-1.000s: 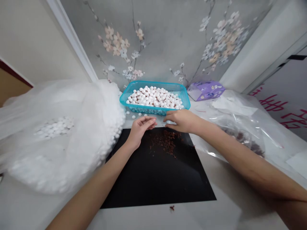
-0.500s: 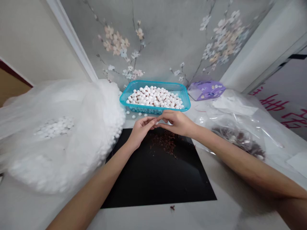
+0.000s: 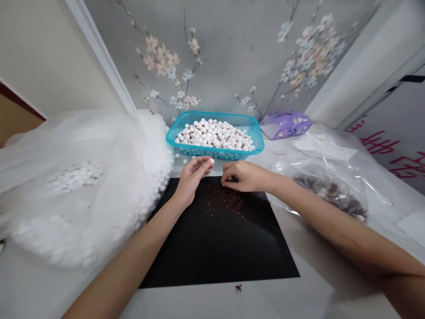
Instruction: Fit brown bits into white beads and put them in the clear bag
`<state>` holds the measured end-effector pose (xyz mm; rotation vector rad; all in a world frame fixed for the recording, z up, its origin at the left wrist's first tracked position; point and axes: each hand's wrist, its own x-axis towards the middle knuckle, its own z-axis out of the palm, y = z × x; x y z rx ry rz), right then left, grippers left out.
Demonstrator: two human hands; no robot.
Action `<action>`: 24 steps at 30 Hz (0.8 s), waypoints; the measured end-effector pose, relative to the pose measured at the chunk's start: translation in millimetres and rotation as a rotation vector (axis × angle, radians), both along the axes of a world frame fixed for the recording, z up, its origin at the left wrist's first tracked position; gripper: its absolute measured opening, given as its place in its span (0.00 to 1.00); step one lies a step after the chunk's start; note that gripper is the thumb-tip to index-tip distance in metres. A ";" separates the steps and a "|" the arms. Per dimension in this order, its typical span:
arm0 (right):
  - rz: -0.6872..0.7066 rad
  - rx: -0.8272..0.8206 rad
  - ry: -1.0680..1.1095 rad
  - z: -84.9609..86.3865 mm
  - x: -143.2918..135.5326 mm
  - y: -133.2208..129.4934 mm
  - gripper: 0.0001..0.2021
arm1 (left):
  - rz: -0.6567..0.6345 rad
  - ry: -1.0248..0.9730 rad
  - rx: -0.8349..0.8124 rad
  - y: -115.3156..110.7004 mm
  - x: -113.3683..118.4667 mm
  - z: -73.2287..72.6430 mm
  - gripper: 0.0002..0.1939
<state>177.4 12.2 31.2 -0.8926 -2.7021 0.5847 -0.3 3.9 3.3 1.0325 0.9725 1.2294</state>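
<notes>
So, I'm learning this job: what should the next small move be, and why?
Probably pinch a piece from the brown pile with the right grip: it is at the pile's far edge, while the left grip holds a white ball at its fingertips. I can't tell whether the right grip already has one.

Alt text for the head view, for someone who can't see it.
Left hand holds a small round white ball; right hand is at scattered reddish-brown bits on a black rectangular mat, a turquoise plastic basket of white balls beyond.
</notes>
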 end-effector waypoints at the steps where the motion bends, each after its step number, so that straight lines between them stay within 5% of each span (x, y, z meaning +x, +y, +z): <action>1: 0.020 -0.004 0.001 -0.8 -0.3 0.2 0.06 | -0.001 -0.003 -0.004 -0.1 -0.2 0.5 0.09; 4: -0.025 0.080 0.127 -1.4 -1.6 -0.5 0.06 | -0.032 -0.003 -0.029 -0.4 -0.9 2.1 0.10; 9: -0.333 0.402 0.530 -0.4 -4.5 -5.3 0.04 | -0.108 -0.108 -0.094 -5.7 4.6 1.3 0.08; 15: -0.269 0.459 0.548 -0.6 -5.3 -10.4 0.03 | -0.207 -0.231 -0.171 -15.9 16.2 0.8 0.06; 24: -0.239 0.544 0.445 -1.6 -3.9 -9.9 0.05 | -0.126 -0.307 -0.178 -13.1 15.3 -0.2 0.06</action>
